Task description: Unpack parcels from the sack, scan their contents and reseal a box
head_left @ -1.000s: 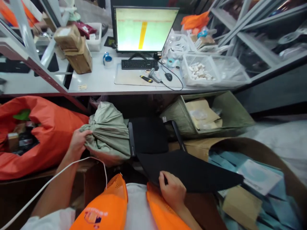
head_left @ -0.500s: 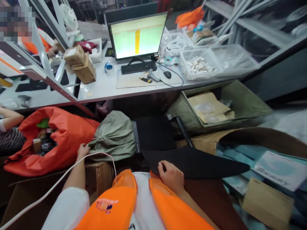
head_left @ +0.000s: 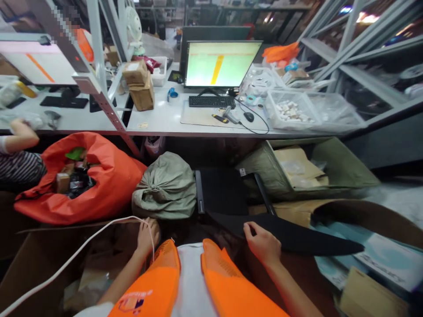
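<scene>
One desk [head_left: 165, 119] spans the front; olive bin [head_left: 346, 169] at right, black office chair [head_left: 224, 189] beside it, tied green sack [head_left: 172, 185] at the left armrest [head_left: 200, 196]. Side edges tight: swinging the chair could snag sack or bin. Most slack looks forward, under the desk. Right hand [head_left: 264, 242]: fingers curled at the backrest [head_left: 307, 240] edge; left hand [head_left: 145, 235] by the open carton [head_left: 33, 264]. Can't tell if either clamps. White cable [head_left: 69, 262] crosses left hand; could catch if lifted.

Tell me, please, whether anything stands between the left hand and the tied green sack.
Only a white cable shows there, arcing across the left hand; its depth is unclear. Nothing else visible blocks the way to the tied green sack just beyond.
</scene>
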{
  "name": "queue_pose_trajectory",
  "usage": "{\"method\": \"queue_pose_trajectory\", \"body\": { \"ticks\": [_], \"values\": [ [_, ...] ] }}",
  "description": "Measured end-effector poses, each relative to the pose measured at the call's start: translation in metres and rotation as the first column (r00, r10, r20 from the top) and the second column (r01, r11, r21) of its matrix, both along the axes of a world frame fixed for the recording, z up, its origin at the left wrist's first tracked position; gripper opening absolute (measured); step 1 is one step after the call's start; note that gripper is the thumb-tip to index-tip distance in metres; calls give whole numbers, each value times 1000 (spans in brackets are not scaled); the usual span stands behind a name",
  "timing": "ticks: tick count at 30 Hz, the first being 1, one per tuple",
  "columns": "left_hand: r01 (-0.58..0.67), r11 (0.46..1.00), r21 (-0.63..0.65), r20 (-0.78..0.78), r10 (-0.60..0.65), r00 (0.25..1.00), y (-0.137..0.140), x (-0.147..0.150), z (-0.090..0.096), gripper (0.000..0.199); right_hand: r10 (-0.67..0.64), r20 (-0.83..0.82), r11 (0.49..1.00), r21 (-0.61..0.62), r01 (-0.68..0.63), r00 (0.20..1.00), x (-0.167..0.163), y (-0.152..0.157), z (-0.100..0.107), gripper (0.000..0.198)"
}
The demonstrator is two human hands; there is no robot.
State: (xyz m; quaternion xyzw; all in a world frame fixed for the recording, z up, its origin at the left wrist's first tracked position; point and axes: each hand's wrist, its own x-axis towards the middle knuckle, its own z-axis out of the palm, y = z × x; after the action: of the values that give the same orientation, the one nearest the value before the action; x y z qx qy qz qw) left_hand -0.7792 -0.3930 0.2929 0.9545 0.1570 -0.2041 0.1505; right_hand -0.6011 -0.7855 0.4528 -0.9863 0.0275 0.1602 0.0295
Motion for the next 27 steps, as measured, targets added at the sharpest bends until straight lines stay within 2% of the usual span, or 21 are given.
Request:
{"method": "queue_pose_trajectory", "body": {
  "ticks": [2, 5, 11, 13, 15, 18, 21, 24, 27],
  "values": [
    [35, 999, 21, 81, -37, 996, 3, -12, -9, 39, -9, -27, 999, -51, 8, 1000, -1, 5, 0, 35],
    [29, 1000, -2, 170, -28, 985, 9, -21, -17, 38, -6, -50, 995, -102, 1, 999, -3, 12, 2, 40],
    [-46, 994, -98, 188, 64, 980, 10, -24, -5, 33, 19, -47, 991, -129, -25, 999, -12, 21, 6, 45],
    [-94, 985, -141, 176, 118, 977, -6, -17, -1, 36, 30, -42, 991, -129, -35, 999, -15, 22, 5, 45],
    [-112, 969, -221, 144, 146, 979, -35, -8, -2, 44, 34, -32, 990, -133, -38, 999, -18, 22, 5, 45],
    [-110, 921, -373, 31, 131, 991, -87, 1, -12, 54, 44, -17, 990, -136, -45, 999, -21, 21, 3, 45],
    [-113, 865, -489, -47, 103, 994, -124, 2, -26, 46, 54, -20, 991, -125, -56, 998, -25, 19, 1, 46],
    [-61, 809, -585, -34, 51, 998, -137, -1, -35, 37, 54, -21, 991, -125, -56, 998, -29, 19, 0, 48],
    [1, 748, -663, -27, -24, 999, -136, -9, -34, 33, 58, -18, 990, -131, -60, 998, -31, 19, 0, 48]
  ]
}}
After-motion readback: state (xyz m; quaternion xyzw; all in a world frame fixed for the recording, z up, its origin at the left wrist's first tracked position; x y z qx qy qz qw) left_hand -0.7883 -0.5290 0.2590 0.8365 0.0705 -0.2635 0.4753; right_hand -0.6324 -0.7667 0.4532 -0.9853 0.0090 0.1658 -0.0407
